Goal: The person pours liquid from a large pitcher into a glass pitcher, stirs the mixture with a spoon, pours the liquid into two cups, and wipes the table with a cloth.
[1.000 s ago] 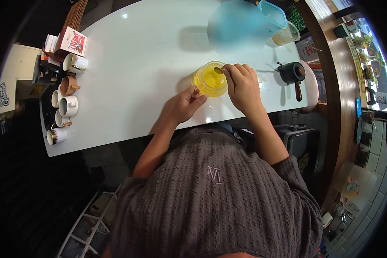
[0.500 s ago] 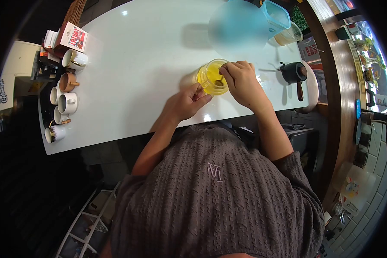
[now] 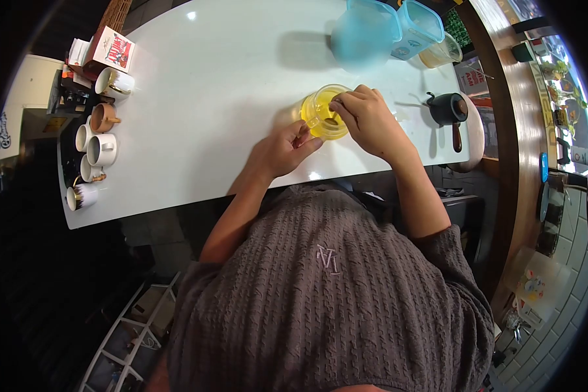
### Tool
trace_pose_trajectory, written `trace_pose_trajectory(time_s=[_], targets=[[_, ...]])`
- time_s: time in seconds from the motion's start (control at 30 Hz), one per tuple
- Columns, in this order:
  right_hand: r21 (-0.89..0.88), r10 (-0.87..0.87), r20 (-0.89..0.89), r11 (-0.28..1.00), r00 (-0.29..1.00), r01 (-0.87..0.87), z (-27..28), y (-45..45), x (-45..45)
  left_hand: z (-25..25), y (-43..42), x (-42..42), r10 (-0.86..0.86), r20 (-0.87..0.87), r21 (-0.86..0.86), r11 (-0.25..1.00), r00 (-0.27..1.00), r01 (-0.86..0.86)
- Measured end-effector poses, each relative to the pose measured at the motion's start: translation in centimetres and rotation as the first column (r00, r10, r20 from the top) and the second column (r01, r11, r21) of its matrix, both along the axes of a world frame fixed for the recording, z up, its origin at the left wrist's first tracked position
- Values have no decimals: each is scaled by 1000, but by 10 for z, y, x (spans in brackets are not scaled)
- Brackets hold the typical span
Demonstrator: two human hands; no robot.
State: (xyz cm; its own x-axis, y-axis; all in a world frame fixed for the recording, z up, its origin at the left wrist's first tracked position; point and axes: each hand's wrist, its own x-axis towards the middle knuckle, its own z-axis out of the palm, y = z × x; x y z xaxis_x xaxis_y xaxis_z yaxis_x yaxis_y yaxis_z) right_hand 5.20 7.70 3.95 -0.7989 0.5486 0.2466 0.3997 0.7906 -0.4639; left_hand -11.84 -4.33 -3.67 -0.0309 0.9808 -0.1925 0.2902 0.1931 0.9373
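A clear cup [image 3: 321,93] with bright yellow liquid inside stands on the white table in front of me. My left hand [image 3: 287,151] is closed on the near left side of the cup, thumb and fingers pinching it low at its edge. From the right, my right hand [image 3: 372,124] reaches over the rim with its fingers closed on a spoon [image 3: 332,121]. The spoon's bowl end dips into the yellow liquid, while its upper part is hidden in my fingers.
Several mugs [image 3: 102,150] line the white table's [image 3: 202,117] left edge near a printed box [image 3: 113,49]. Light-blue containers [image 3: 417,32], partly blurred, and a clear container [image 3: 441,52] stand at the back right. A dark pot [image 3: 445,110] with a wooden handle sits at right.
Both hands keep their hold, and the spoon has shifted slightly within the cup. The view has moved a little, and more of the blue containers shows through the blur.
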Motion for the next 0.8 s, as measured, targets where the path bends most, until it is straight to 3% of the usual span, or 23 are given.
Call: trace_pose_trajectory(time_s=[0.03,0.13,0.27,0.37,0.47,0.57,0.67,0.8], targets=[[45,-31,75,999,997,28,2,0,1,1,0,-1,-7,1,-5,1000,1000,7],[175,-115,6,978,993,112,0,-1,-2,4,0,1,-6,4,-11,1000,1000,6],[141,-46,-58,989,997,53,-7,-5,-5,2,0,5,47,19,58,997,999,-48],[33,0,-109,999,994,3,-7,-9,-3,10,0,4,28,-37,10,1000,999,-28],[-7,10,31,1000,999,-10,1,-5,3,4,0,4,36,17,-2,999,999,-36],[110,-96,89,990,991,86,2,-2,2,-9,2,-2,-18,17,-2,1000,1000,18],[166,-80,-5,983,997,80,-4,-1,-2,-6,2,0,-1,34,24,1000,999,0],[32,60,-47,998,997,-59,-4,-7,-1,7,0,6,44,27,66,997,999,-45]])
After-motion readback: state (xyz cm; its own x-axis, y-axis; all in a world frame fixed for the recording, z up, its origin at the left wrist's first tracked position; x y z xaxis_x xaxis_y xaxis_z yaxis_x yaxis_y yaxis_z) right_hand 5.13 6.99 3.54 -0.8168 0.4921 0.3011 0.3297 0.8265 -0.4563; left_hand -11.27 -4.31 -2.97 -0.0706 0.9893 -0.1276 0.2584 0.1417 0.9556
